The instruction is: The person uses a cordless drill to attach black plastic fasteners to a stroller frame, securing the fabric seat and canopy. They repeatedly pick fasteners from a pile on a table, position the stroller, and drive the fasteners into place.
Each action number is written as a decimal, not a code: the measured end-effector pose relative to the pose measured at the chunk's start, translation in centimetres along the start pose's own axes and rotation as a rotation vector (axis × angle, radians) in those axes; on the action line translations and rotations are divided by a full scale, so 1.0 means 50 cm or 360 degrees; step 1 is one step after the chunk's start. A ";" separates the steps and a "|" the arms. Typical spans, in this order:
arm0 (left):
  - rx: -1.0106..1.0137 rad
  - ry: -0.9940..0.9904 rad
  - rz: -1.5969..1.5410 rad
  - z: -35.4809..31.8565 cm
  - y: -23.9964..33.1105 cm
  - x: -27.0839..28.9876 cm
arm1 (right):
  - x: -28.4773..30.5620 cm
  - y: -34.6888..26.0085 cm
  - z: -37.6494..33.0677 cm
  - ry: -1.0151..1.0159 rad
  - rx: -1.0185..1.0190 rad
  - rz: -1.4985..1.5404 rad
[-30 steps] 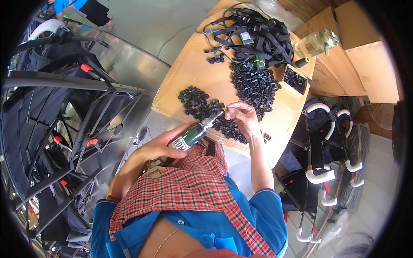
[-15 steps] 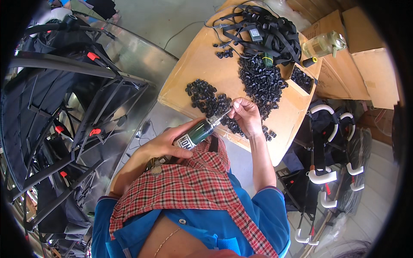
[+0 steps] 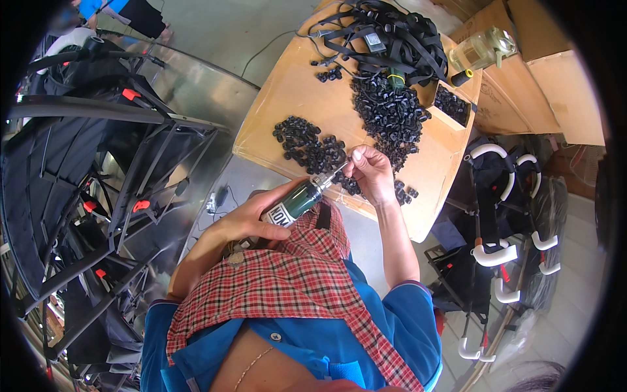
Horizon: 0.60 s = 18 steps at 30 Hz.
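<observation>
A green electric screwdriver [image 3: 302, 198] lies in my left hand [image 3: 251, 217], whose fingers are wrapped round its body. Its metal bit [image 3: 338, 170] points up and to the right, toward the table. At the bit's tip, my right hand [image 3: 372, 175] is closed in a pinch of thumb and forefinger. Whatever sits between those fingertips is too small to make out. Just beyond the hands, a loose pile of small black plastic parts [image 3: 302, 138] lies on the wooden table [image 3: 274, 85]. A bigger heap of such parts [image 3: 388, 111] spreads farther back.
Black straps [image 3: 418, 39] are bunched at the table's back, near a small open box of black parts [image 3: 450, 106] and a clear jug [image 3: 483, 49]. Black folding frames [image 3: 98, 163] crowd the left. White curved handles [image 3: 494, 255] stand at right. Another person [image 3: 134, 14] is at far left.
The view has shifted slightly, so the table sits a little higher and farther left. Both hands keep nearly the same grip and pose. More of the other person shows at far left.
</observation>
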<state>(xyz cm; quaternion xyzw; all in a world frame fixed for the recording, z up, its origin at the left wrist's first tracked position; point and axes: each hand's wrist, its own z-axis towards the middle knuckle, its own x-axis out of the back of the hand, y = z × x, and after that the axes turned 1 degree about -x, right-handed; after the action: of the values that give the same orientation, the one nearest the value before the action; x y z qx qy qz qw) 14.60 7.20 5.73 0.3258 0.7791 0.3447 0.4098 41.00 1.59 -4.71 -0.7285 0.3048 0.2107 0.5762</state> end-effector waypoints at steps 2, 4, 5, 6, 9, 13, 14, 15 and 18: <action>0.0048 -0.0016 -0.0011 0.000 0.009 -0.003 | 0.002 0.001 -0.004 -0.0010 0.0010 -0.0038; 0.0046 -0.0011 0.0007 0.003 0.012 -0.004 | 0.001 -0.007 -0.009 0.0001 0.0019 -0.0140; 0.0021 0.0003 0.0028 0.006 0.007 -0.004 | 0.001 -0.010 -0.011 0.0008 0.0023 -0.0191; -0.0003 0.0011 0.0052 0.009 0.006 -0.005 | 0.003 -0.011 -0.014 0.0015 0.0036 -0.0275; 0.0007 0.0010 0.0122 0.009 0.007 -0.009 | 0.001 -0.014 -0.018 0.0053 0.0087 -0.0577; -0.0017 -0.0013 0.0099 0.015 0.003 -0.014 | -0.002 -0.014 -0.024 0.0085 0.0085 -0.0633; -0.0001 -0.0037 0.0050 0.015 0.002 -0.013 | 0.005 -0.009 -0.024 0.0056 0.0070 -0.0545; 0.0013 -0.0057 0.0001 0.015 0.001 -0.013 | 0.011 -0.005 -0.023 0.0023 0.0054 -0.0457; -0.0044 -0.0072 -0.0008 0.017 -0.012 -0.012 | 0.032 -0.011 -0.026 -0.0056 0.0172 -0.0489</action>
<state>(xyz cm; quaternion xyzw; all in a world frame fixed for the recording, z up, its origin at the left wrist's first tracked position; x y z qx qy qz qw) 15.48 6.63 5.13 0.3259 0.7656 0.3469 0.4328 42.48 0.12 -5.04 -0.7307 0.1905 0.1161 0.6452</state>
